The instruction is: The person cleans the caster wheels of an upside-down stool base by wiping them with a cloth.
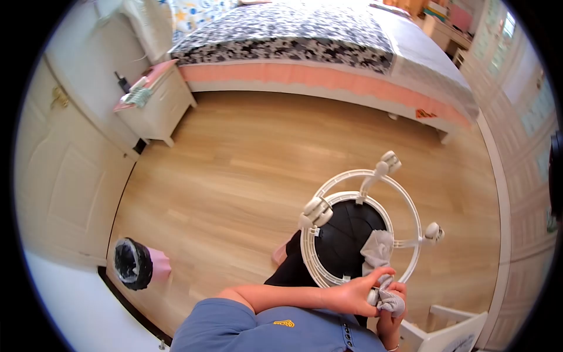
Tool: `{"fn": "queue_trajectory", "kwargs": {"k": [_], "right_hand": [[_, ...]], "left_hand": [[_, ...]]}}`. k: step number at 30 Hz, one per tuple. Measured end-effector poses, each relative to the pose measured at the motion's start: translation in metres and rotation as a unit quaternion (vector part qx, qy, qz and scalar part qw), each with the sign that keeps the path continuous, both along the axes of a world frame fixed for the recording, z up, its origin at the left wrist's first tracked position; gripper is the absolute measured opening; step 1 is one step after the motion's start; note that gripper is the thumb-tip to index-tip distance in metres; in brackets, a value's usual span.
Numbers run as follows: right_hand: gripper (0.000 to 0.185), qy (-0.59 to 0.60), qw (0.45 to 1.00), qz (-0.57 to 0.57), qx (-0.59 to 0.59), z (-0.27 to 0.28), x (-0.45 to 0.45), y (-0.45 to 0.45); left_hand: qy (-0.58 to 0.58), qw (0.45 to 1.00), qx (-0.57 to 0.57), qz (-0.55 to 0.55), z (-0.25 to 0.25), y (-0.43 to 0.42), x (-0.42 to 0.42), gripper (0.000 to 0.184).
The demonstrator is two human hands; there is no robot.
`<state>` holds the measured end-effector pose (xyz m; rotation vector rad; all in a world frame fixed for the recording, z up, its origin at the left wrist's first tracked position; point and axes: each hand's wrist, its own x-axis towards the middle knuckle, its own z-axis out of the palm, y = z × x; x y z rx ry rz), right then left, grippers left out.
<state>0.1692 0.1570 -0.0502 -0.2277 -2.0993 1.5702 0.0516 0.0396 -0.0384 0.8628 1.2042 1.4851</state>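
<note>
A white round frame with casters (414, 202) rests at my lap, its wheels pointing up and outward. Inside its rings shows a black surface with seams (347, 234). My left hand (358, 293) reaches in from the left with its fingers closed on a light grey cloth (378, 247). Close beside it, my right hand (394, 302) grips the cloth's lower, bunched end. Between the hands a white rounded part, perhaps another caster, shows against the cloth; the fingers hide most of it. The upper end of the cloth lies loose over the frame's inner ring.
A bed (293, 79) stands ahead, with a white nightstand (161, 105) at its left. On the floor at left is a pink bin with a black bag (158, 264). A white chair-like piece (448, 334) stands close at my right. Wardrobe doors (522, 176) line the right side.
</note>
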Motion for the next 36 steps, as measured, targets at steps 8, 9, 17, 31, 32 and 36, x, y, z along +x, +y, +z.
{"fn": "queue_trajectory", "kwargs": {"k": [8, 9, 17, 31, 32, 36], "right_hand": [[0.016, 0.039, 0.997, 0.017, -0.06, -0.022, 0.008, 0.015], [0.016, 0.043, 0.997, 0.023, -0.061, -0.025, 0.007, 0.02], [0.022, 0.1, 0.982, 0.163, 0.007, -0.02, 0.016, 0.055], [0.023, 0.017, 0.995, 0.089, -0.052, -0.003, 0.015, 0.038], [0.023, 0.044, 0.994, 0.103, 0.006, -0.008, 0.015, 0.037], [0.017, 0.055, 0.995, 0.078, -0.02, 0.003, 0.014, 0.018]], "left_hand": [[0.022, 0.999, -0.041, 0.021, 0.013, 0.004, 0.009, 0.081], [0.026, 0.999, -0.046, 0.013, 0.013, 0.005, 0.01, 0.081], [0.028, 0.997, -0.065, 0.039, 0.018, 0.014, 0.027, 0.082], [0.039, 0.997, -0.034, 0.065, 0.014, 0.007, 0.025, 0.082], [0.043, 0.997, -0.03, 0.053, 0.012, 0.004, 0.024, 0.083], [0.055, 0.997, -0.052, 0.033, 0.01, -0.004, 0.018, 0.085]]}}
